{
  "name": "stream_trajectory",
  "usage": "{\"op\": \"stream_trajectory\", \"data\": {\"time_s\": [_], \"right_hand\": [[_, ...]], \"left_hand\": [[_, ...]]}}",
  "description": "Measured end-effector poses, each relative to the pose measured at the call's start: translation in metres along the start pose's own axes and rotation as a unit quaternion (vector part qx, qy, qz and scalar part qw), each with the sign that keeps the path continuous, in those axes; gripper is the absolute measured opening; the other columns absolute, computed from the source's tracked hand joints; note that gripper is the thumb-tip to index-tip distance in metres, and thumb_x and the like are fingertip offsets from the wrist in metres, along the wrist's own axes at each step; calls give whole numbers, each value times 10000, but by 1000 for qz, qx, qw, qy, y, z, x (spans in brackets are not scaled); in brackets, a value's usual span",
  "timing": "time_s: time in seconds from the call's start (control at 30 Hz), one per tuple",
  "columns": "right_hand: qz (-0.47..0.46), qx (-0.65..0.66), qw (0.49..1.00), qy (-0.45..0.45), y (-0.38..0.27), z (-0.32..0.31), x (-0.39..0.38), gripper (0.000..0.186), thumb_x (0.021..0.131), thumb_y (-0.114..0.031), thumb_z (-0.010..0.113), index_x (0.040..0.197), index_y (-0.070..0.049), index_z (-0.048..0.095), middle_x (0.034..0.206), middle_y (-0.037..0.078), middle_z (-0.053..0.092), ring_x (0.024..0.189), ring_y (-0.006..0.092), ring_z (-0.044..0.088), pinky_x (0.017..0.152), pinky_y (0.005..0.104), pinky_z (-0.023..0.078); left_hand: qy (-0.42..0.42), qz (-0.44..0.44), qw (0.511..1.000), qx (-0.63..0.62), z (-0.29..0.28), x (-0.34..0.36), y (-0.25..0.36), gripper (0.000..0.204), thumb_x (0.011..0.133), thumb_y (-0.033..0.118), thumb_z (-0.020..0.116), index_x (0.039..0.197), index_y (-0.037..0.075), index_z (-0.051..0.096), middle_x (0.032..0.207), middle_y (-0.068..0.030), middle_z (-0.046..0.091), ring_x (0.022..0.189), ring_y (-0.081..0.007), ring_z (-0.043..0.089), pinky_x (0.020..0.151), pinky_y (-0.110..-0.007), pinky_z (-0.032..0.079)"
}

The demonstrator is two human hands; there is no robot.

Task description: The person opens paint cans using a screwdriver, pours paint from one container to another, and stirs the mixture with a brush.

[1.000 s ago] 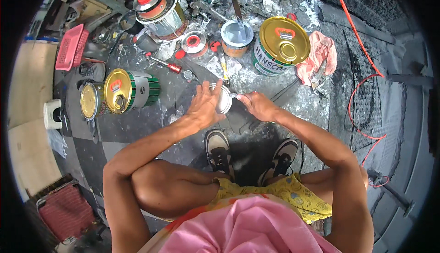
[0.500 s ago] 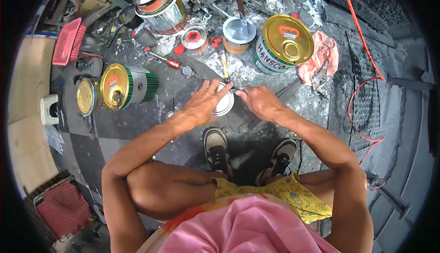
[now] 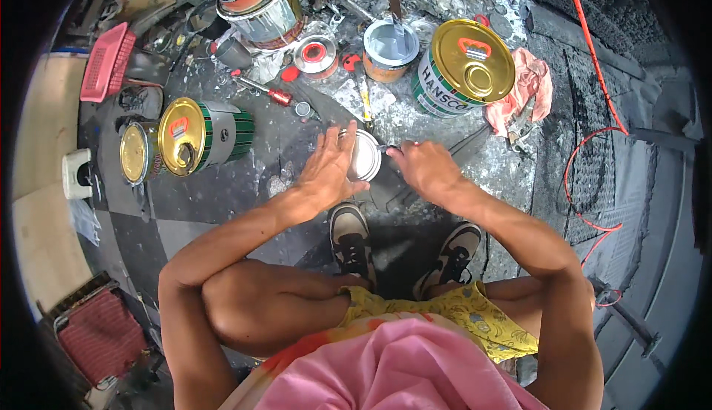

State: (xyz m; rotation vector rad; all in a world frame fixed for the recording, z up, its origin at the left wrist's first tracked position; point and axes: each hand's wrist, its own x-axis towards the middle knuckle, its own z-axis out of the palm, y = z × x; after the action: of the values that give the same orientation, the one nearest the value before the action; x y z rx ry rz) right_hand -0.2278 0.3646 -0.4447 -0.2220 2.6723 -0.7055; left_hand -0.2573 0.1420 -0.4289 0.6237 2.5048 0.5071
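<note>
Between my feet and the paint cans stands a small round can [image 3: 365,156] with a pale metal lid. My left hand [image 3: 324,169] grips its left side, fingers spread along the rim and thumb at the near edge. My right hand [image 3: 429,170] is closed around a slim tool [image 3: 386,146]; its short dark end meets the lid's right rim. The tool's handle is hidden in my fist, so its kind does not show. Just beyond the can lies a yellow-handled tool [image 3: 366,100]. A red-handled screwdriver [image 3: 277,96] lies farther left.
A large gold-topped can [image 3: 472,61] stands right of an open tub of grey paint [image 3: 390,45]. Pink cloth [image 3: 525,91] lies beside it. Another gold-topped can [image 3: 200,137] is at left. A red-capped tin [image 3: 315,56] sits farther back. A red hose [image 3: 589,46] runs along the right.
My left hand has slid off the lid's top to its left side, uncovering more of the lid. The right hand stays at the right rim with the tool.
</note>
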Motion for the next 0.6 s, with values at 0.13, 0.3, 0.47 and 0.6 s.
{"op": "stream_trajectory", "data": {"time_s": [0.13, 0.3, 0.47, 0.6], "right_hand": [[16, 7, 1000, -16, 0, 2, -1, 432, 1051, -349, 521, 868, 17, 659, 786, 299, 666, 759, 521, 640, 706, 584, 516], [-48, 71, 996, -24, 19, 9, 2, 436, 1056, -332, 521, 861, 38, 643, 797, 311, 660, 756, 514, 643, 676, 576, 515], [-18, 33, 999, -9, 14, 17, -1, 542, 1078, -417, 433, 922, 35, 688, 839, 324, 666, 834, 533, 633, 773, 569, 523], [-60, 132, 987, -73, 36, 14, 8, 475, 1081, -384, 460, 956, 40, 635, 879, 315, 655, 880, 548, 599, 776, 577, 484]], "left_hand": [[3, 19, 1000, 12, 8, -1, -4, 1185, 673, 273, 922, 1563, -38, 203, 1433, -288, 368, 1327, -486, 418, 1115, -495, 426], [-3, 36, 999, 36, 5, 5, -3, 1207, 640, 245, 933, 1552, -58, 204, 1402, -301, 385, 1296, -507, 432, 1081, -510, 450], [8, 31, 999, 27, 7, 3, -3, 1191, 638, 241, 931, 1546, -62, 223, 1396, -302, 394, 1289, -513, 436, 1076, -522, 452], [-8, 34, 999, 29, 3, 6, 1, 1163, 642, 229, 925, 1539, -65, 244, 1406, -302, 392, 1294, -518, 433, 1077, -524, 453]]}}
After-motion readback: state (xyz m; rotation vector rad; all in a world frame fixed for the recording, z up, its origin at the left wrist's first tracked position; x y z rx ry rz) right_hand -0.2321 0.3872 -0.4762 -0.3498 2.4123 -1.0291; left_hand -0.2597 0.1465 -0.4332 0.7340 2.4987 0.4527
